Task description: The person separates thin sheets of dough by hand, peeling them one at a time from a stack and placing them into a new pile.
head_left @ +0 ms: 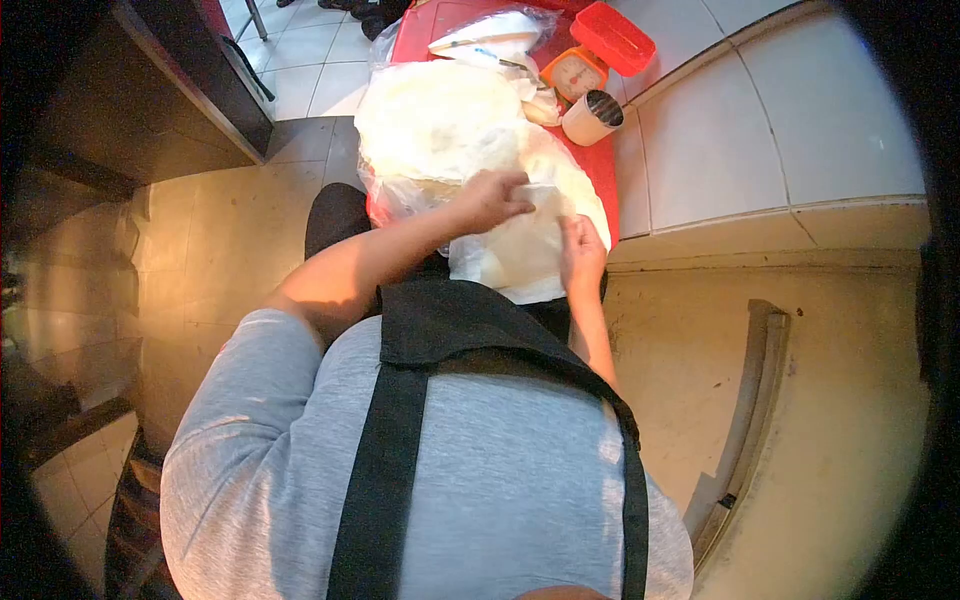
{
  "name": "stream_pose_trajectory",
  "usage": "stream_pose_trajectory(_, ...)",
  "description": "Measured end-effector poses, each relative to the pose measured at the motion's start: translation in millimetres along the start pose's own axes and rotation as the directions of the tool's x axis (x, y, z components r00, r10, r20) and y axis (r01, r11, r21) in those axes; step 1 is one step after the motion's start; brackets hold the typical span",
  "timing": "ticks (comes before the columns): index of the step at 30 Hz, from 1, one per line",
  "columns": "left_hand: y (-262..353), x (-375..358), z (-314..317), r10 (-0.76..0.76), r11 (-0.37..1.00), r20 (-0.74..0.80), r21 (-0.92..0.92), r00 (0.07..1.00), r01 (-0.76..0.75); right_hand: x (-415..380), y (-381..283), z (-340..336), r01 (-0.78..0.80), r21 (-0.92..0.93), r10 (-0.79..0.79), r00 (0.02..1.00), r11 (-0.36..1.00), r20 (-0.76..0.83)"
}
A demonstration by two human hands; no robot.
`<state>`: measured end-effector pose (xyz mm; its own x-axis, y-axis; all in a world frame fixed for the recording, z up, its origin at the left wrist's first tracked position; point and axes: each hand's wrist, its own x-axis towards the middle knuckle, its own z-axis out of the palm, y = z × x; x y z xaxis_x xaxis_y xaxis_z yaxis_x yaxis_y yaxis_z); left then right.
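Note:
A large pale, thin sheet-like pile (440, 115) covers much of the red table (604, 185). In front of it a thin whitish sheet (515, 255) hangs over the near edge toward my lap. My left hand (491, 201) is at the upper left of this sheet, fingers curled and pinching its edge. At the sheet's right side my right hand (582, 250) is closed on its edge, fingertips pointing up. Clear plastic (393, 197) lies under the left side of the pile.
An orange scale (577, 74), a red basket (613, 38) and a white cup (593, 118) stand at the table's back right. White packets (490, 38) lie behind the pile. A tiled ledge (760, 130) runs along the right; dark furniture (190, 80) stands left.

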<state>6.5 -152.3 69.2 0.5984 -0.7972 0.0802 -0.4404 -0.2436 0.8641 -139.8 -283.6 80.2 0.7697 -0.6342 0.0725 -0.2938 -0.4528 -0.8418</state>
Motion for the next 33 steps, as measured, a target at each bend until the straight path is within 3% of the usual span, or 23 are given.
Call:
stream_pose_trajectory(2,-7.0,-0.8,-7.2,-0.040,0.999,-0.065,0.015,0.997,0.041,5.1,22.5,-4.7,0.017,0.113,-0.013,0.999,0.993,-0.039)
stream_pose_trajectory(4,-5.5,-3.3,-5.5,-0.050,0.999,-0.009,-0.012,0.999,0.050,7.3,23.3,-1.8,0.010,0.244,-0.005,1.000,0.970,-0.021)
stream_pose_trajectory(8,2.4,-4.1,4.8,0.029,0.994,0.178,0.101,0.984,-0.047,6.2,4.1,9.6,-0.043,-0.064,0.049,0.993,0.997,0.106)
stream_pose_trajectory(11,-5.7,-6.5,7.1,0.094,0.992,0.100,-0.089,0.991,-0.085,11.3,18.3,1.6,0.040,0.010,-0.041,0.999,0.999,0.023)
stream_pose_trajectory(12,-9.2,-7.5,-0.9,0.046,0.999,0.063,-0.014,0.997,-0.045,12.8,22.6,-1.1,0.011,0.130,-0.010,1.000,0.991,-0.005)
stream_pose_trajectory(15,-15.1,-6.0,-7.8,-0.043,0.987,0.053,0.156,0.998,0.034,8.3,27.7,-4.5,-0.064,0.207,0.064,0.998,0.976,0.004)
stream_pose_trajectory(18,-11.1,-4.6,0.5,0.102,0.984,-0.073,0.151,0.992,-0.090,-0.1,-1.3,4.8,0.046,0.115,-0.054,0.996,0.992,0.068)
stream_pose_trajectory(19,0.2,-4.5,-3.7,0.050,0.991,-0.057,0.125,0.997,-0.042,-3.9,-6.9,8.7,0.078,0.090,-0.088,0.991,0.993,0.101)
stream_pose_trajectory(20,11.7,-2.8,-9.2,-0.002,0.995,-0.038,0.099,0.999,0.006,-6.7,-5.3,14.1,0.091,0.205,-0.107,0.992,0.975,0.069)
stream_pose_trajectory(21,19.9,-1.7,-13.0,-0.054,0.996,-0.021,0.074,0.998,0.055,-4.8,-0.2,10.3,0.050,0.180,-0.071,0.992,0.982,0.107)
stream_pose_trajectory(24,7.8,3.1,-6.8,-0.002,0.994,-0.082,0.113,0.997,0.011,3.2,1.2,-2.2,-0.132,0.161,0.104,0.979,0.978,0.176)
stream_pose_trajectory(26,2.2,2.1,2.2,0.035,0.993,-0.093,0.115,0.995,-0.024,7.0,2.3,2.5,-0.034,0.076,0.018,0.979,0.996,0.202)
stream_pose_trajectory(31,21.7,-4.9,-2.7,0.051,0.994,-0.097,0.101,0.994,-0.042,8.4,0.9,11.5,0.032,-0.119,-0.023,0.997,0.992,0.078)
stream_pose_trajectory(33,13.7,-3.3,-8.9,0.008,0.993,-0.143,0.121,0.990,0.010,10.3,5.6,7.0,-0.051,0.075,0.045,0.996,0.996,0.077)
